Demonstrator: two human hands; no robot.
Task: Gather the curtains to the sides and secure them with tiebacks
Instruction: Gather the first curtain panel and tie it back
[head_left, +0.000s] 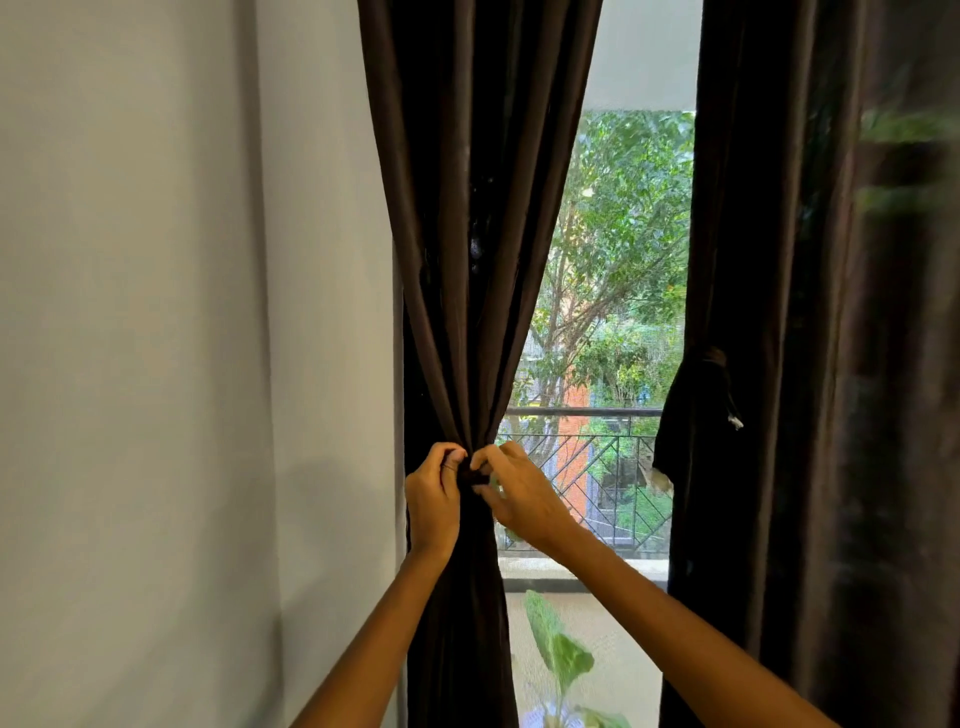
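Observation:
The dark brown left curtain (467, 234) is gathered into a narrow waist against the left side of the window. At that waist, my left hand (434, 499) and my right hand (519, 493) meet, both pinching a dark tieback (475, 475) wrapped round the bunched fabric. The tieback is mostly hidden by my fingers and blends with the cloth. The right curtain (779, 364) hangs at the right side, with a knot or tie (717, 364) visible on its inner edge at mid height.
A pale wall (182, 364) fills the left. Between the curtains the window shows a balcony railing (582, 415), trees and an orange building. A green leafy plant (561, 654) stands low behind the glass.

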